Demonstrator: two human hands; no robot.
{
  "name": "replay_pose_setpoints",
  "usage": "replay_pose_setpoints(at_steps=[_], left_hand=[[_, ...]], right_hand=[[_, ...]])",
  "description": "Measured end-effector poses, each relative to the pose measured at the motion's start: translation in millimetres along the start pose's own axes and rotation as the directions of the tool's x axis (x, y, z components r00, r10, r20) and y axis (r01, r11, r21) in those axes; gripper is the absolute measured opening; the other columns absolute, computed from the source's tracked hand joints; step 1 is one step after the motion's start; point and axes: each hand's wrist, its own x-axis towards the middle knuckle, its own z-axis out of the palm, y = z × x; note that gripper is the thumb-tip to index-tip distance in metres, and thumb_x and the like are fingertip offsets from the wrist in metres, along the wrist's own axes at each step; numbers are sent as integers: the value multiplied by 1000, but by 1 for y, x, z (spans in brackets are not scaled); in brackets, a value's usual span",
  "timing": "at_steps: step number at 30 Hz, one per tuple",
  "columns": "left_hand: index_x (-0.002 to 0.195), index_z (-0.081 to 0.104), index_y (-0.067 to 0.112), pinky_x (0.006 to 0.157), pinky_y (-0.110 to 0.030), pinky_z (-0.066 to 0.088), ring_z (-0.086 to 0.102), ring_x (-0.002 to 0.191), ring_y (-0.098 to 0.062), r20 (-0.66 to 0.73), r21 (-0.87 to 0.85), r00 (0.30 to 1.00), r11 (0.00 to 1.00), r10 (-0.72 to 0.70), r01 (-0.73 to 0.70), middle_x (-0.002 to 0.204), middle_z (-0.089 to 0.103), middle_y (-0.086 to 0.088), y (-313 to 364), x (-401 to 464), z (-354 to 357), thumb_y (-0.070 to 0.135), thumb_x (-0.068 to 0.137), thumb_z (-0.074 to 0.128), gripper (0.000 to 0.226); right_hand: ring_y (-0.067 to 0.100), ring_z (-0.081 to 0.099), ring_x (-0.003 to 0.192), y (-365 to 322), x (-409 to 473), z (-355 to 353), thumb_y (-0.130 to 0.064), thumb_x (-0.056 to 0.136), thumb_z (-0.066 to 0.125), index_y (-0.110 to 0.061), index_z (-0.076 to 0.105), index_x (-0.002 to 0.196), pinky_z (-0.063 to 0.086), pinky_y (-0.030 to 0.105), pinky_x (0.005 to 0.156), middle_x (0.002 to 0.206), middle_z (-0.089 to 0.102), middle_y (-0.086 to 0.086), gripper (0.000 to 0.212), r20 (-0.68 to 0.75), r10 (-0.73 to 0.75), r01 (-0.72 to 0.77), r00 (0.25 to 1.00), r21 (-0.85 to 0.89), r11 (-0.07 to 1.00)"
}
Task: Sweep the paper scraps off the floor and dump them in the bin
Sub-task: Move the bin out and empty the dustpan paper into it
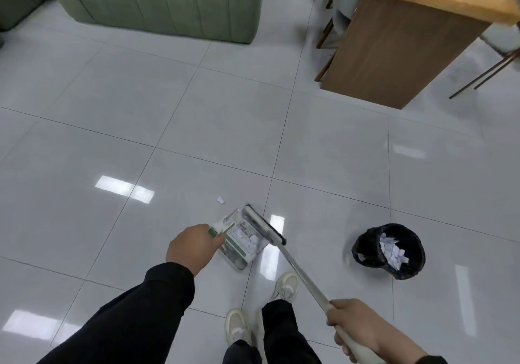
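Left hand (189,246): lower centre, fingers curled around the dustpan (242,244) handle.
Right hand (355,327): lower right, gripping the broom (264,228) pole.
Scraps (253,241): in the dustpan; one scrap (221,199) just above it.
Bin (389,251): right, holding paper.

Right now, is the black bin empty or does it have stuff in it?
Not empty. The bin stands upright on the floor, and white paper scraps lie piled inside its black liner.
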Motion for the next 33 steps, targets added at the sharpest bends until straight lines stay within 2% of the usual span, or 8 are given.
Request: replay_pose_setpoints(at_steps=[6, 9, 11, 15, 21, 24, 29, 33], left_hand=[[80, 60, 22, 56, -28, 39, 58, 68, -13, -49, 11, 999, 1000, 1, 0, 73, 62, 7, -16, -18, 3, 68, 94, 48, 50], [82, 60, 23, 56, -28, 39, 59, 69, -14, -59, 11, 998, 1000, -3, 4, 74, 62, 7, -30, -29, 0, 67, 96, 48, 48], [84, 60, 23, 57, -28, 41, 59, 70, -16, -69, 2, 997, 1000, -16, 16, 75, 62, 7, -31, -37, 1, 66, 97, 47, 47], [83, 60, 21, 66, -30, 52, 62, 70, -17, -122, -103, 984, 987, -132, 120, 74, 65, 5, -53, -48, -7, 65, 98, 45, 49], [87, 62, 21, 61, -28, 47, 61, 70, -16, -167, -90, 970, 982, -179, 165, 78, 65, 6, -70, -45, -10, 63, 100, 44, 48], [88, 61, 20, 63, -29, 48, 62, 73, -17, -151, -59, 972, 983, -180, 173, 79, 65, 6, -77, -39, -9, 62, 100, 43, 47], [83, 53, 23, 59, -29, 40, 58, 70, -15, -104, -109, 971, 973, -216, 205, 77, 62, 8, -92, -39, -11, 61, 99, 46, 42], [91, 53, 19, 62, -30, 45, 60, 72, -17, -18, -127, 977, 969, -215, 211, 81, 62, 5, -108, -29, -20, 59, 96, 51, 41]], right_hand=[[17, 38, 58, 16, -61, 3, -5, 91, 63, -8, 49, 72, 29, 23, 51, 67, 32, 11, 24, -3, -127, 127, 992, -31, 991], [14, 44, 63, 12, -75, 5, -24, 91, 66, -11, 52, 71, 35, 22, 60, 65, 44, 3, 28, -81, -142, 135, 987, -88, 987], [12, 50, 63, 2, -85, 2, -32, 80, 65, -8, 55, 73, 38, 21, 62, 63, 53, -2, 27, -102, -149, 136, 983, -125, 983], [22, 43, 49, -43, -66, 2, -9, 88, 56, -8, 54, 76, 33, 24, 47, 62, 50, 18, 12, -82, -77, 79, 994, 21, 997], [21, 44, 44, -107, 25, 20, -7, 89, 50, -9, 53, 82, 38, 23, 46, 63, 49, 13, 8, -137, -101, 84, 985, -123, 989], [20, 46, 41, -123, 66, 38, -10, 90, 48, -7, 53, 92, 41, 23, 45, 66, 50, 12, 6, -139, -113, 70, 984, -281, 957], [22, 58, 51, -120, 73, 63, -20, 94, 50, -7, 51, 116, 46, 25, 48, 85, 58, 10, 25, -68, -114, 43, 991, -642, 765], [23, 50, 40, -107, 16, 45, -14, 85, 51, -8, 51, 90, 44, 24, 43, 69, 50, 13, 8, 15, -35, 37, 999, -584, 811]])
